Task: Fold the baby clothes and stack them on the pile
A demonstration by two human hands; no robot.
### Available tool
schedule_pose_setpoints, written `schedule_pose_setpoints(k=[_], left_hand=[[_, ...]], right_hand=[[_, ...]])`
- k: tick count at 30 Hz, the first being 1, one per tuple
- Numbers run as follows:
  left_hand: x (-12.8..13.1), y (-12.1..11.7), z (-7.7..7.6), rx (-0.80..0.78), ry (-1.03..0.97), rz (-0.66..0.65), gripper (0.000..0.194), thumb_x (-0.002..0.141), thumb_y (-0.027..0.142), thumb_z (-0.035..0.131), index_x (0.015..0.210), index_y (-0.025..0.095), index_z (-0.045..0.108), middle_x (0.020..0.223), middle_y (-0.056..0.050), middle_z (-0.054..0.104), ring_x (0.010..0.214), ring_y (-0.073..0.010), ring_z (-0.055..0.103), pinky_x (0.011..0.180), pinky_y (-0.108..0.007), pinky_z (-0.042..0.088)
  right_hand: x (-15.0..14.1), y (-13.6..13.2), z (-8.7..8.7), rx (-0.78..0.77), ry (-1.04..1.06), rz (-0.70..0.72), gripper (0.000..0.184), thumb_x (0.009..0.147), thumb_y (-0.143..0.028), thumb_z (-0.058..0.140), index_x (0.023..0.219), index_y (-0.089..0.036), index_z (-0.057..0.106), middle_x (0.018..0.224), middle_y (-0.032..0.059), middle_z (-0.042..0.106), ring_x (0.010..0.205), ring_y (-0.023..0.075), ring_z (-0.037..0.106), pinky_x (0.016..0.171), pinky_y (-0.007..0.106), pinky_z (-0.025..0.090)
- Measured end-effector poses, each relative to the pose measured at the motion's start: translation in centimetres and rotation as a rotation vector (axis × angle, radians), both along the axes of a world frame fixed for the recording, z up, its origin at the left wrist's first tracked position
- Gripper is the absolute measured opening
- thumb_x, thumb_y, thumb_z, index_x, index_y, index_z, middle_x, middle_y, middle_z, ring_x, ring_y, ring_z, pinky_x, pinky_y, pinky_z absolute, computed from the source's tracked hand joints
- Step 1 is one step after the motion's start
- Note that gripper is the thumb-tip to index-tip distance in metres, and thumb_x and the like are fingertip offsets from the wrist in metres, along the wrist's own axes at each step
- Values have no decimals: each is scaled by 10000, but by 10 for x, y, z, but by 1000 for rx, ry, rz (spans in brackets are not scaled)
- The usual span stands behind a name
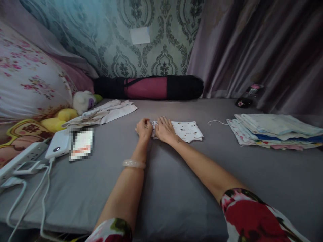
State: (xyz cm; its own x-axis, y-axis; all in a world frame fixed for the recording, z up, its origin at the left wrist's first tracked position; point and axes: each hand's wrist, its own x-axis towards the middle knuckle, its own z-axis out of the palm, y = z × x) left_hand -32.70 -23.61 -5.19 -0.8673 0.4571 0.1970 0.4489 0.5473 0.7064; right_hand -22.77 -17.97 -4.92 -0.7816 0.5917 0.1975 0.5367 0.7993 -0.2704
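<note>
A small white garment (pixel 188 130) with a scattered dark and brown print lies folded on the grey sheet in front of me. My right hand (pixel 165 129) rests flat over its left half, fingers stretched out. At the garment's left end, my left hand (pixel 144 129) is closed, thumb and fingers curled around the edge. The exact bit between those fingers is mostly hidden. A pale bangle (pixel 134 164) circles my left wrist.
A stack of folded cloths (pixel 272 131) lies at the right, with a dark bottle (pixel 247 96) behind. Loose pale clothes (pixel 106 112) are at the left, near a power bank (pixel 59 144) and a power strip (pixel 24 159) with cables. A black and maroon roll bag (pixel 147 88) lines the wall.
</note>
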Motion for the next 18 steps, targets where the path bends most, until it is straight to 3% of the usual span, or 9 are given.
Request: schedule_pose_setpoints(k=[6,13,18], left_hand=[[1,2,0,-36,11,-35,301,882,219,437,1041,229,692,1049,-56,727,1040,-211,634,891,-321,435],[3,4,-2,-46,40,-85,302,879,227,447,1047,215,698,1024,-59,735,999,-204,649,869,-304,439],[9,5,-1,-75,80,-152,294,890,239,442,1049,237,689,1017,-44,736,1007,-204,642,866,-302,431]], right_hand=[[19,4,-9,71,-42,16,500,993,-361,292,1435,-178,439,1477,109,452,1400,296,296,1136,524,143],[18,4,-13,80,-9,7,490,990,-361,309,1423,-183,452,1468,102,462,1388,297,311,1132,523,151],[20,11,-9,-22,20,6,474,1003,-323,273,1411,-163,454,1477,97,453,1410,240,294,1151,471,162]])
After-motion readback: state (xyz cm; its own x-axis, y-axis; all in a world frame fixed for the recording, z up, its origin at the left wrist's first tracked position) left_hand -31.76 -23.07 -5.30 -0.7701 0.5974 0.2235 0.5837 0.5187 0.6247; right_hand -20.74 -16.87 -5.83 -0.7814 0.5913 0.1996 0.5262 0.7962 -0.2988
